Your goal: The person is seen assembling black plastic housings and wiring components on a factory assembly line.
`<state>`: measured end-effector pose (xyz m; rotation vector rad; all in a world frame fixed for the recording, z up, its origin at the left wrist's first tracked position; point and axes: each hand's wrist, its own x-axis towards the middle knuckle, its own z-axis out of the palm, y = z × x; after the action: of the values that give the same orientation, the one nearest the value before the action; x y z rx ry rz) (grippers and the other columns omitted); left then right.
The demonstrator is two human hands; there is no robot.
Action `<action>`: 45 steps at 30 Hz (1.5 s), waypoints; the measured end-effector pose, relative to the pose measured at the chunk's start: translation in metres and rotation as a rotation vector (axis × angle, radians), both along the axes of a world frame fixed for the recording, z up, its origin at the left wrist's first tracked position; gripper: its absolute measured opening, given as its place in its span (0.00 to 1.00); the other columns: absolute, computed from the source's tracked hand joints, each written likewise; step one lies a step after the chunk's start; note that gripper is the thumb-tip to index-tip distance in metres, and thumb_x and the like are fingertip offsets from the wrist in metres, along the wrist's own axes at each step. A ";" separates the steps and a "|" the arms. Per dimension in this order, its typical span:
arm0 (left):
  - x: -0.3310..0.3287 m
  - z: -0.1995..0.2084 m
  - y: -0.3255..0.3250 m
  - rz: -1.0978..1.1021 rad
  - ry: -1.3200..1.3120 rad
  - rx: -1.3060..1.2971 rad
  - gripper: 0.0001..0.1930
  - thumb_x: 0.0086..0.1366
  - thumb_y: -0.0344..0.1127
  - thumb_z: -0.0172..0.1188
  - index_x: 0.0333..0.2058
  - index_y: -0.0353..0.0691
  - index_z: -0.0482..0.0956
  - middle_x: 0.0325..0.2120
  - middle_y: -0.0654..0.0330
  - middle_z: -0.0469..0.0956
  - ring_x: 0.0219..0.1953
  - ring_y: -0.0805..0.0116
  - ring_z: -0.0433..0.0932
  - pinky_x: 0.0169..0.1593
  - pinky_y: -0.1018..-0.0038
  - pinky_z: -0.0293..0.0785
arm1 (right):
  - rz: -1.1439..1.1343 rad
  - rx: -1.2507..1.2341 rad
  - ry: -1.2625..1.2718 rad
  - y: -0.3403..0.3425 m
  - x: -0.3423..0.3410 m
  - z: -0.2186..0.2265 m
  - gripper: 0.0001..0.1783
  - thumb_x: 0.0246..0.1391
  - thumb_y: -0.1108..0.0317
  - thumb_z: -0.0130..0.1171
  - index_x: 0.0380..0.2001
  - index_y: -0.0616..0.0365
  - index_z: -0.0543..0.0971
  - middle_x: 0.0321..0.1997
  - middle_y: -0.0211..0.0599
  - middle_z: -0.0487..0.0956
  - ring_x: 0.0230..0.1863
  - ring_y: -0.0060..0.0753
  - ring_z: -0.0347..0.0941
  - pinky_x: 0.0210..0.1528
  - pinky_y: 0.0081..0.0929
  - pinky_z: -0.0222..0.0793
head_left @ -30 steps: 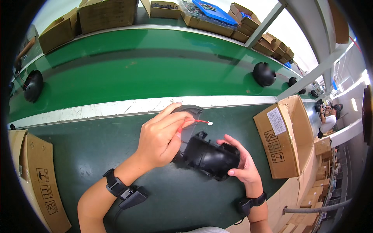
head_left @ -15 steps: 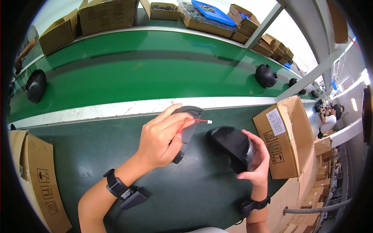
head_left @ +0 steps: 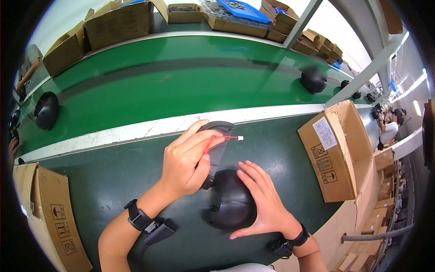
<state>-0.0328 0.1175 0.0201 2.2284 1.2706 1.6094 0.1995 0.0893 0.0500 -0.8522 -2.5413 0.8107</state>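
Note:
My left hand (head_left: 188, 158) is closed on a dark grey curved cover (head_left: 220, 152), its fingers on the upper left side. Thin red wires (head_left: 222, 137) pass by its fingertips and end in a small white connector (head_left: 240, 138). Just below and right, a rounded black shell (head_left: 233, 201) with a notch in its left side rests on the dark green table. My right hand (head_left: 265, 199) curves around the shell's right side, fingers and thumb spread wide. Its index finger overlaps the shell's upper edge; I cannot tell whether it presses there.
Cardboard boxes stand at the right (head_left: 328, 156) and left (head_left: 54, 217). Beyond a white rail (head_left: 158, 132) runs a green belt (head_left: 181, 81) carrying black rounded shells (head_left: 313, 80). Boxes and a blue tray (head_left: 244, 10) line the far shelf. Other people are at the far left and far right.
My right hand has brought the black shell left and toward me, turned it, and its fingers have spread. My left hand keeps hold of the grey cover, nearly still.

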 end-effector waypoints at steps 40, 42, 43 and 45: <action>0.029 0.007 -0.020 0.013 0.070 -0.032 0.17 0.44 0.24 0.50 0.34 0.28 0.81 0.37 0.54 0.79 0.48 0.40 0.76 0.46 0.61 0.77 | -0.182 -0.097 0.493 0.022 -0.001 -0.052 0.75 0.22 0.54 0.84 0.65 0.55 0.39 0.71 0.57 0.42 0.71 0.52 0.46 0.70 0.45 0.47; 0.032 0.007 -0.022 0.024 0.075 -0.027 0.17 0.43 0.24 0.50 0.34 0.29 0.81 0.37 0.54 0.79 0.48 0.40 0.76 0.46 0.61 0.77 | -0.158 -0.155 0.484 0.023 0.001 -0.052 0.75 0.22 0.55 0.83 0.65 0.55 0.38 0.71 0.56 0.42 0.72 0.52 0.45 0.71 0.45 0.46; 0.034 0.008 -0.024 0.045 0.066 -0.024 0.17 0.43 0.24 0.50 0.34 0.29 0.81 0.37 0.54 0.79 0.47 0.40 0.76 0.46 0.61 0.77 | -0.160 -0.158 0.482 0.023 0.001 -0.051 0.75 0.22 0.55 0.83 0.65 0.55 0.38 0.71 0.56 0.42 0.72 0.52 0.45 0.71 0.45 0.46; 0.036 0.006 -0.025 0.069 0.053 -0.027 0.17 0.43 0.24 0.50 0.33 0.29 0.81 0.37 0.54 0.79 0.47 0.40 0.76 0.46 0.60 0.77 | -0.170 -0.173 0.460 0.021 0.000 -0.047 0.74 0.23 0.56 0.83 0.65 0.56 0.38 0.71 0.56 0.42 0.72 0.52 0.44 0.71 0.46 0.45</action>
<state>0.0034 0.0922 0.0262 2.2499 1.3890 1.5559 0.1994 0.1102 0.0032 -0.8090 -1.9946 1.0435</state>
